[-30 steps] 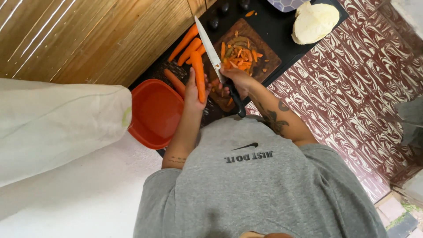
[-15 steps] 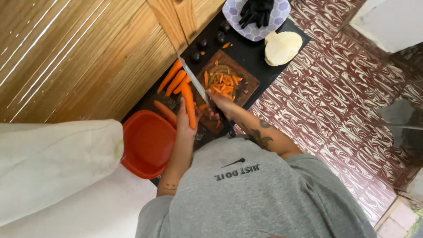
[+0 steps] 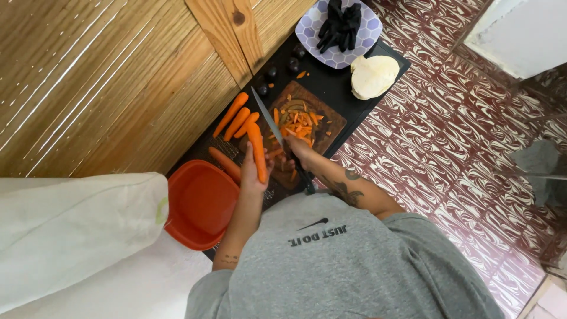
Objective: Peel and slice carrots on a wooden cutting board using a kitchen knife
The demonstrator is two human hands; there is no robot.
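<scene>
A good part of the cutting looks done: a loose heap of short orange carrot sticks lies on the dark brown wooden cutting board. What is left, as far as I can judge, is more than that — three whole peeled carrots lie side by side on the black countertop just beside the board, one more carrot lies near the red-orange plastic bowl, and one is in the hand.

The left hand is closed around a long peeled orange carrot and holds it lifted, with the tip pointing away from the person, at the near edge of the board. The right hand is wrapped around the handle of a long kitchen knife with a grey steel blade; the blade runs slanted between the whole carrots and the cut pieces.

The carrots are smooth, tapered and matte. The bowl is glossy, with rounded corners. Further away stand a pale plate with a honeycomb pattern that carries black, wrinkled pieces, and a pale, rounded cabbage piece. The floor has dark red and white marbled tiles — the wall is of striped wood.
</scene>
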